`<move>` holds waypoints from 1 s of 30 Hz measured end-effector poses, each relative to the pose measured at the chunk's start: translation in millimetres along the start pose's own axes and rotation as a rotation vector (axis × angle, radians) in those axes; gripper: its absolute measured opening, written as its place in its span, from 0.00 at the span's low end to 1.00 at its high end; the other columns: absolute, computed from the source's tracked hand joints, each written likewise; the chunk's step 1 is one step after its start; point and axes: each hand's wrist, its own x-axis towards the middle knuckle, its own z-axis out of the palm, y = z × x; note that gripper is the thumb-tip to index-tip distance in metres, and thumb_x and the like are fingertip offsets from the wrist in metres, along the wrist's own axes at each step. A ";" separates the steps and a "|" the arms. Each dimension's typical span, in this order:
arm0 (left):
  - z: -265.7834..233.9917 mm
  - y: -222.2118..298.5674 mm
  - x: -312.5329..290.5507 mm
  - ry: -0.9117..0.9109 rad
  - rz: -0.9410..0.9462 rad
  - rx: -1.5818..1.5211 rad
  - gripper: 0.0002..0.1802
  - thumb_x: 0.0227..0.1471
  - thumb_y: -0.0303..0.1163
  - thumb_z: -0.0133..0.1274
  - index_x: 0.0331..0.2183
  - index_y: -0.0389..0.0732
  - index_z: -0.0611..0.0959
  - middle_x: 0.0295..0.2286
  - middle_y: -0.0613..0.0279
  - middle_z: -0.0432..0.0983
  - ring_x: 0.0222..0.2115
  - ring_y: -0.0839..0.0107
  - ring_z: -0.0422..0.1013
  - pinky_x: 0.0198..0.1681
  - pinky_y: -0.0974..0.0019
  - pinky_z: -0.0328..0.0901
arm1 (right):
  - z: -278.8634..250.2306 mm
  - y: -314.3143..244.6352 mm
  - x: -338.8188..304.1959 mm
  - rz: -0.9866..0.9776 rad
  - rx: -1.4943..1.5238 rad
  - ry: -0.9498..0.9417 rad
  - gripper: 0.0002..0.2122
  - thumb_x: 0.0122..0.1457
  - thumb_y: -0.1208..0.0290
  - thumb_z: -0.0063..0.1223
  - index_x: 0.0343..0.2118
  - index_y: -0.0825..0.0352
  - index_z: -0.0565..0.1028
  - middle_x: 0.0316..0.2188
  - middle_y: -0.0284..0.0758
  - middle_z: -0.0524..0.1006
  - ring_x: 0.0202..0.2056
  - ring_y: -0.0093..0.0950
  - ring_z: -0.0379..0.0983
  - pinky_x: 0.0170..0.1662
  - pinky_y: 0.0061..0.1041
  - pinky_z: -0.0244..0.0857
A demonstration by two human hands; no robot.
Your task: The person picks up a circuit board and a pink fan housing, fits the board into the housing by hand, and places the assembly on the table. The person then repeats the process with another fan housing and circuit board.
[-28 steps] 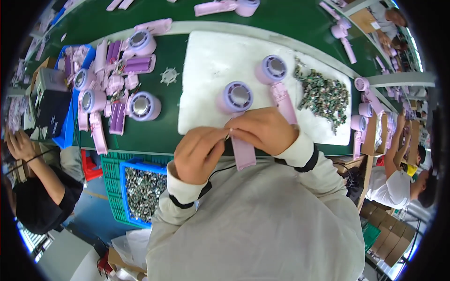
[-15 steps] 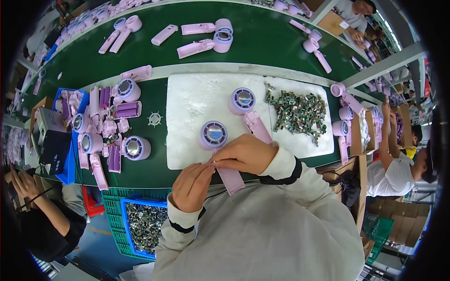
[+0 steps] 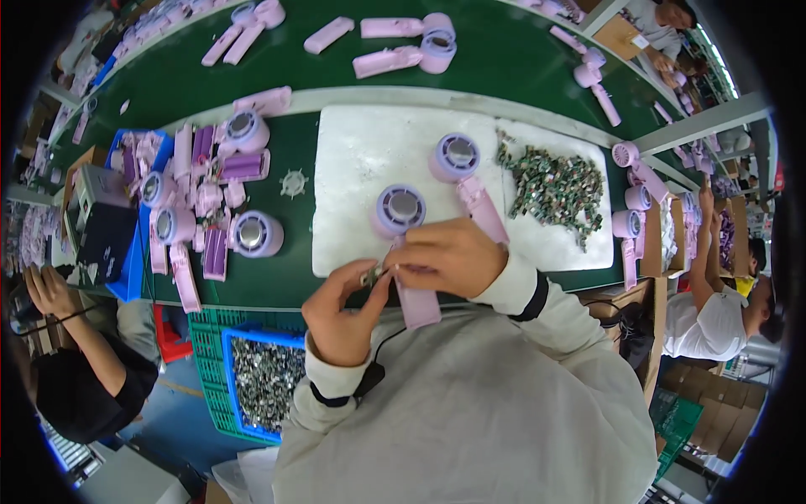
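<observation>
A pink handheld fan with a lilac round head lies at the front of the white foam board, its pink handle pointing toward me. My right hand is closed over the upper handle, fingers pressed on it. Beside it, my left hand pinches a small green circuit board between thumb and fingers, close to the handle. My fingers hide where the two meet. A second fan with its handle uncovered rests further back on the foam.
A heap of small circuit boards covers the foam's right part. Fan parts crowd the left of the green table, near a blue bin. A blue crate of small parts stands low at left. Co-workers sit on both sides.
My left hand has drawn slightly away from the handle and spread its thumb, and the circuit board now shows in it. The right hand stays on the fan. The whole view has shifted.
</observation>
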 end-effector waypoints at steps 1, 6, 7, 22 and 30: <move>-1.1 -0.5 0.2 0.010 -0.024 0.010 0.15 0.52 0.15 0.62 0.43 0.30 0.82 0.38 0.54 0.80 0.36 0.71 0.79 0.41 0.70 0.73 | 0.0 -0.9 0.0 0.003 0.026 -0.011 0.07 0.56 0.73 0.62 0.38 0.62 0.81 0.28 0.33 0.77 0.27 0.33 0.76 0.29 0.30 0.69; -4.6 -1.6 7.6 -0.003 -0.161 -0.278 0.18 0.54 0.14 0.60 0.48 0.30 0.82 0.41 0.56 0.79 0.40 0.72 0.78 0.43 0.71 0.73 | -3.7 -6.0 3.3 0.073 0.005 0.023 0.07 0.54 0.75 0.62 0.36 0.63 0.79 0.26 0.33 0.73 0.25 0.32 0.73 0.27 0.30 0.65; -2.5 -3.4 9.3 0.001 -0.152 -0.319 0.18 0.54 0.14 0.59 0.48 0.30 0.82 0.42 0.55 0.79 0.41 0.72 0.78 0.43 0.72 0.73 | -3.7 -6.0 3.3 0.076 -0.011 0.034 0.07 0.54 0.76 0.62 0.36 0.64 0.79 0.26 0.33 0.73 0.25 0.32 0.72 0.26 0.30 0.65; 7.6 -4.4 3.7 0.021 0.072 -0.135 0.15 0.59 0.18 0.56 0.49 0.32 0.83 0.45 0.52 0.80 0.42 0.70 0.78 0.45 0.71 0.72 | -4.5 -11.1 4.7 0.174 0.082 0.072 0.07 0.56 0.78 0.60 0.37 0.67 0.78 0.25 0.35 0.72 0.23 0.29 0.69 0.26 0.27 0.61; -3.0 -11.6 11.5 -0.110 0.143 -0.089 0.16 0.58 0.16 0.56 0.49 0.35 0.84 0.46 0.49 0.79 0.44 0.67 0.77 0.46 0.69 0.73 | -8.8 -7.7 5.1 0.149 0.109 0.019 0.07 0.56 0.79 0.60 0.38 0.68 0.78 0.24 0.34 0.70 0.21 0.27 0.66 0.26 0.26 0.61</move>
